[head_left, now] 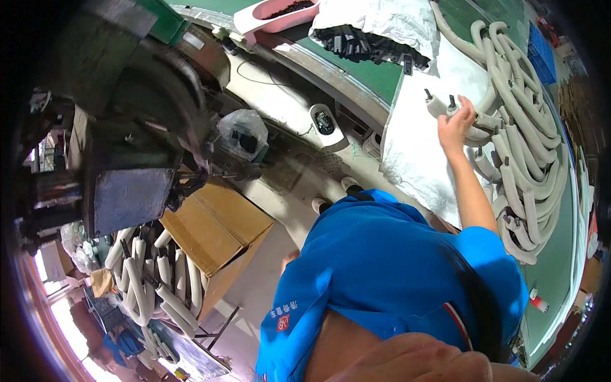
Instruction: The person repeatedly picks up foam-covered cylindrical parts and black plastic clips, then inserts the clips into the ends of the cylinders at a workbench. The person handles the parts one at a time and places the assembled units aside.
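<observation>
At the right, my right hand [457, 124] reaches over the table with its fingers curled around the end of a bent tube [452, 109] sleeved in pale grey foam. A black tip sticks up from that end. Beside it lies another foam end [435, 106] with a black tip. A large heap of similar foam-covered tubes [531, 137] spreads to the right of the hand, partly on a white sheet [417, 143]. Only a small part of my left hand [289, 259] shows past my blue sleeve, low beside my body; its fingers are hidden.
Black plastic pieces [369, 48] spill from a white sack [382, 19] near a pink scoop [273, 18] on the green table [382, 81]. A dark machine [130, 159] stands at left, above a cardboard box [213, 223] and more foam-covered tubes [137, 286]. A blue crate [541, 54] sits far right.
</observation>
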{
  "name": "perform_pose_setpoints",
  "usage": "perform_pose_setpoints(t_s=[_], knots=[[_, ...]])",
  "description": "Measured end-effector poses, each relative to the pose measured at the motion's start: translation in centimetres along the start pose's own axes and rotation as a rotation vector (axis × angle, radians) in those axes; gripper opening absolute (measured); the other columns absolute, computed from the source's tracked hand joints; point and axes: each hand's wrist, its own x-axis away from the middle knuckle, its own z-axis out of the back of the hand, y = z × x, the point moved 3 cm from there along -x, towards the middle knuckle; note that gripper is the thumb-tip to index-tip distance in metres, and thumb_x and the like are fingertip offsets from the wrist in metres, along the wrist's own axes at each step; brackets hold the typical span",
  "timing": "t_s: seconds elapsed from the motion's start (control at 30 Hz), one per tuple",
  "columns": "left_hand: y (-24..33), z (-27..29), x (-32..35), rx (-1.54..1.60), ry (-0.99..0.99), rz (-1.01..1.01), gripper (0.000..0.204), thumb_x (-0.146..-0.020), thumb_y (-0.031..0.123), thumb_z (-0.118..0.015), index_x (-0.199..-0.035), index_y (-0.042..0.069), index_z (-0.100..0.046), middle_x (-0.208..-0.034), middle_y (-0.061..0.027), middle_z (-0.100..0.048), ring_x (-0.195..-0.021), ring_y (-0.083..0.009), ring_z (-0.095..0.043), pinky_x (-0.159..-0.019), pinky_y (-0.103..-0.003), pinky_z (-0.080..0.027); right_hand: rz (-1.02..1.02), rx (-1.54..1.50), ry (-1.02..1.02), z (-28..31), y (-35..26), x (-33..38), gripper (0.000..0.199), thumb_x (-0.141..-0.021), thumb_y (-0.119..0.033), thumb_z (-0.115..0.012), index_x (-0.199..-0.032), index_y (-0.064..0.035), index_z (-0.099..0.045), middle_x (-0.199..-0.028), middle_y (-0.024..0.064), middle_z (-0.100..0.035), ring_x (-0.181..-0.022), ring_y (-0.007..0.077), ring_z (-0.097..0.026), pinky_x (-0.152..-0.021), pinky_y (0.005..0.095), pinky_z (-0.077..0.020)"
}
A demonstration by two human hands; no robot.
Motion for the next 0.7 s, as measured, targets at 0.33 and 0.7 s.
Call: perform_pose_setpoints(t_s=[0.33, 0.7], knots=[[14.8, 29.9, -6.9, 0.776, 0.111, -0.457, 0.052, -0.084, 0.035, -0.060, -0.121, 0.000, -0.050, -0.122, -0.0166, -0.054, -0.113, -0.0279, -0.053, -0.094, -0.035, -0.041, -0.427, -0.637, -0.426, 2.4, 1.2, -3.1, 0.047, -0.069, -0.024, -0.073, -0.104, -0.0003, -0.052, -0.089, 0.0105, -0.060, -0.080, 0.0218, -0.057, -0.072, 0.0346, -0.0463], [19.5, 40.4, 4.8, 1.272, 0.458, -0.761, 0.043, -0.065, -0.002, -0.072, -0.104, 0.000, -0.056, -0.085, -0.0068, -0.062, -0.075, -0.0148, -0.060, -0.064, -0.027, -0.049, 0.058, -0.923, -0.438, 0.0, -12.7, -6.6, 0.024, -0.087, -0.024, -0.059, -0.102, -0.0054, -0.058, -0.102, 0.0068, -0.053, -0.095, 0.0184, -0.055, -0.085, 0.0296, -0.0440]])
